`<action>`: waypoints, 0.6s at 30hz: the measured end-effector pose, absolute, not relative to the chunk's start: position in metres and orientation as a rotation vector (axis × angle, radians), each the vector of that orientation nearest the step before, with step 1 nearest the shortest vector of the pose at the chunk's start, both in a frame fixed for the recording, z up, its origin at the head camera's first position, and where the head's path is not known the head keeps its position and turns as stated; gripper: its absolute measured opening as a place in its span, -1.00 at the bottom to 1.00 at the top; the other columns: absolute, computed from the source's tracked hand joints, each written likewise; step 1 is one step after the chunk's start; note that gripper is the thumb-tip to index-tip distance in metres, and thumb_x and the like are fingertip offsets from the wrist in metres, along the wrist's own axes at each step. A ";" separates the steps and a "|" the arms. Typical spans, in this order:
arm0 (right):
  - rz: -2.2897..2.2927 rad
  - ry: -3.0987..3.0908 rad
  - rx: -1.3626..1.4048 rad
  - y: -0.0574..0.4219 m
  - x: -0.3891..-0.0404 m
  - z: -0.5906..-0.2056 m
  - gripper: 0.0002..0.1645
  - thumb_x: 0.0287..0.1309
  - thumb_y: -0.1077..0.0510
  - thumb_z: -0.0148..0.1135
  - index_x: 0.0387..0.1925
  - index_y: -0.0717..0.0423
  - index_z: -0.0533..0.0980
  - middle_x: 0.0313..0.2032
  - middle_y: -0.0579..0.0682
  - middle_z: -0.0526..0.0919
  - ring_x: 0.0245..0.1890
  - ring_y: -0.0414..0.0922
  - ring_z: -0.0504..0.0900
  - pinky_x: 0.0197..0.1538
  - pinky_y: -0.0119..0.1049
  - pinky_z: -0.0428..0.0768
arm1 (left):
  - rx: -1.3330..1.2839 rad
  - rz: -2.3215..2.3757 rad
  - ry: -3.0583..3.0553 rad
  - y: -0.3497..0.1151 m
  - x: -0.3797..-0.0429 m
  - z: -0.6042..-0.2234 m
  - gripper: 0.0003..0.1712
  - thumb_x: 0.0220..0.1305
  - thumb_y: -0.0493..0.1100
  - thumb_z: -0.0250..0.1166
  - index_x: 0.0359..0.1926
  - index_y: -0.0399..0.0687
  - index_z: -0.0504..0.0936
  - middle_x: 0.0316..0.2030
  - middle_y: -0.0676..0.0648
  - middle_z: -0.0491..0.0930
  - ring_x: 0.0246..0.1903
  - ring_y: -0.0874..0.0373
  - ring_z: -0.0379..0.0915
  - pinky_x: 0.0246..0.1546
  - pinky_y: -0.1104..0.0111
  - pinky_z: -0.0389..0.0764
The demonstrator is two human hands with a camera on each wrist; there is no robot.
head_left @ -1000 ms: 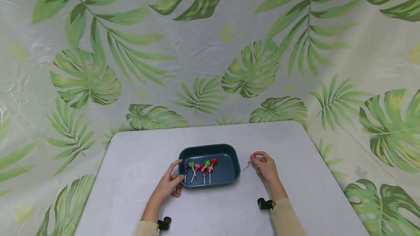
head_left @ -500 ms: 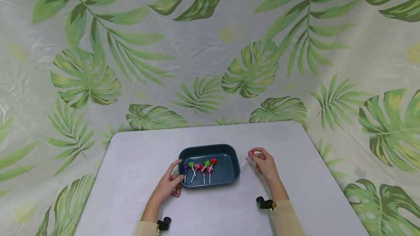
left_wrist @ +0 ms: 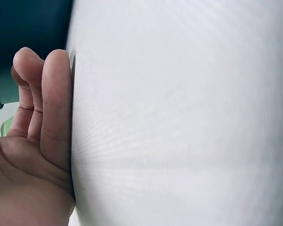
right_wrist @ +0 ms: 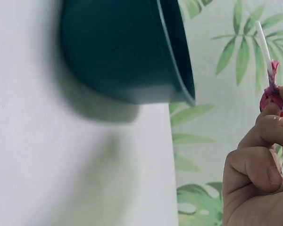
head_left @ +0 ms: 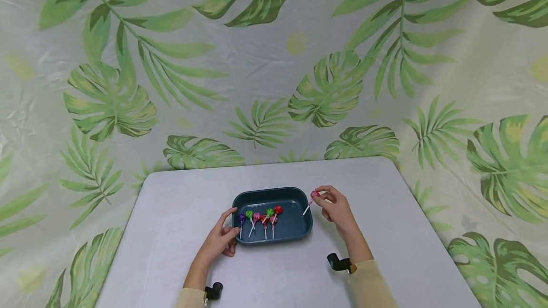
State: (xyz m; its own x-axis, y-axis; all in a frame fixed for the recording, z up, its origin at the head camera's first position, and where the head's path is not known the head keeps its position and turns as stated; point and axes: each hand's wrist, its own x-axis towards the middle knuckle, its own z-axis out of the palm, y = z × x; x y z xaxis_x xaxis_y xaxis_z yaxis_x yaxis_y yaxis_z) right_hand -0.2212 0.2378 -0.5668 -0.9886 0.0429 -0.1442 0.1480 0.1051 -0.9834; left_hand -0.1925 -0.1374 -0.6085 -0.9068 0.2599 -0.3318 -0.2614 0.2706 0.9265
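My right hand [head_left: 337, 208] pinches a pink-wrapped lollipop [head_left: 314, 194] by its candy end, above the right rim of a dark blue tray [head_left: 295, 225]. In the right wrist view the lollipop's white stick [right_wrist: 263, 44] points up and away from the fingers, beside the tray's outer wall [right_wrist: 118, 56]. My left hand [head_left: 217, 241] holds the tray's left end, thumb and index finger at the rim. The left wrist view has its other fingers [left_wrist: 56, 101] bent close to the tray's side. Inside the tray lie a purple lollipop [head_left: 241, 218], a red lollipop [head_left: 278, 209] and several others in a row.
A white table [head_left: 180, 203] carries the tray near its middle. Behind it hangs a leaf-printed cloth [head_left: 265, 75]. Each wrist wears a small black camera, one on the left [head_left: 214, 291] and another on the right [head_left: 339, 262].
My right hand has lifted the pink lollipop and carried it left, from beside the tray to over its right rim. The left hand and the tray stay in place.
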 end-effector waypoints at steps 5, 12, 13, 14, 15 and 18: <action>-2.013 2.256 0.126 0.225 -0.222 -0.565 -0.51 0.03 -0.09 0.34 -0.01 -0.05 0.46 -0.43 -0.08 0.56 -0.80 -0.23 0.18 -0.75 -0.43 0.14 | 0.005 1.669 2.126 -0.139 -0.193 -0.610 -0.28 0.28 -0.01 0.19 0.33 0.61 0.06 -0.46 -0.39 0.55 -0.69 -0.02 0.51 -0.59 0.06 0.64; -1.953 2.194 0.046 0.207 -0.222 -0.552 -0.62 0.10 0.04 0.31 -0.03 -0.03 0.47 -0.37 0.05 0.53 -0.78 -0.18 0.23 -0.72 -0.40 0.20 | 0.005 1.672 2.119 -0.139 -0.193 -0.610 -0.28 0.28 -0.03 0.19 0.33 0.61 0.06 -0.48 -0.35 0.55 -0.70 -0.01 0.51 -0.59 0.04 0.64; -1.946 2.188 0.033 0.204 -0.222 -0.549 -0.62 0.11 0.06 0.30 -0.02 -0.01 0.47 -0.38 0.05 0.52 -0.78 -0.18 0.23 -0.72 -0.39 0.21 | 0.004 1.673 2.119 -0.139 -0.193 -0.610 -0.28 0.28 -0.04 0.19 0.33 0.61 0.06 -0.48 -0.35 0.55 -0.70 -0.01 0.51 -0.59 0.04 0.64; -1.938 2.185 0.020 0.201 -0.221 -0.546 -0.62 0.12 0.08 0.29 -0.01 0.01 0.47 -0.38 0.06 0.52 -0.77 -0.17 0.23 -0.72 -0.39 0.21 | 0.003 1.673 2.120 -0.139 -0.193 -0.610 -0.28 0.28 -0.04 0.19 0.33 0.61 0.06 -0.48 -0.34 0.55 -0.70 -0.02 0.51 -0.59 0.04 0.64; -1.927 2.183 0.007 0.198 -0.221 -0.544 -0.62 0.13 0.09 0.28 0.00 0.03 0.47 -0.39 0.06 0.52 -0.77 -0.16 0.24 -0.72 -0.39 0.22 | 0.004 1.670 2.121 -0.139 -0.193 -0.609 -0.28 0.28 -0.03 0.19 0.33 0.60 0.06 -0.48 -0.34 0.55 -0.69 -0.02 0.51 -0.58 0.04 0.64; -1.888 2.182 -0.019 0.189 -0.220 -0.541 -0.63 0.15 0.08 0.26 -0.01 0.03 0.47 -0.39 0.07 0.52 -0.76 -0.16 0.24 -0.70 -0.40 0.24 | 0.009 1.666 2.126 -0.139 -0.193 -0.608 -0.27 0.28 -0.03 0.19 0.35 0.57 0.05 -0.48 -0.33 0.55 -0.69 -0.02 0.52 -0.58 0.04 0.64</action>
State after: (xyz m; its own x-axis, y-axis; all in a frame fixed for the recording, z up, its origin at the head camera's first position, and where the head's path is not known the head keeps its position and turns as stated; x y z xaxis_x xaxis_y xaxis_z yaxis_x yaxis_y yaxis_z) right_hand -0.2202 0.1892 -0.5414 -0.9672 -0.1757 -0.1833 0.1561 0.1577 -0.9751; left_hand -0.1932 -0.1388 -0.6081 -0.9043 0.2681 -0.3323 -0.2585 0.2755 0.9259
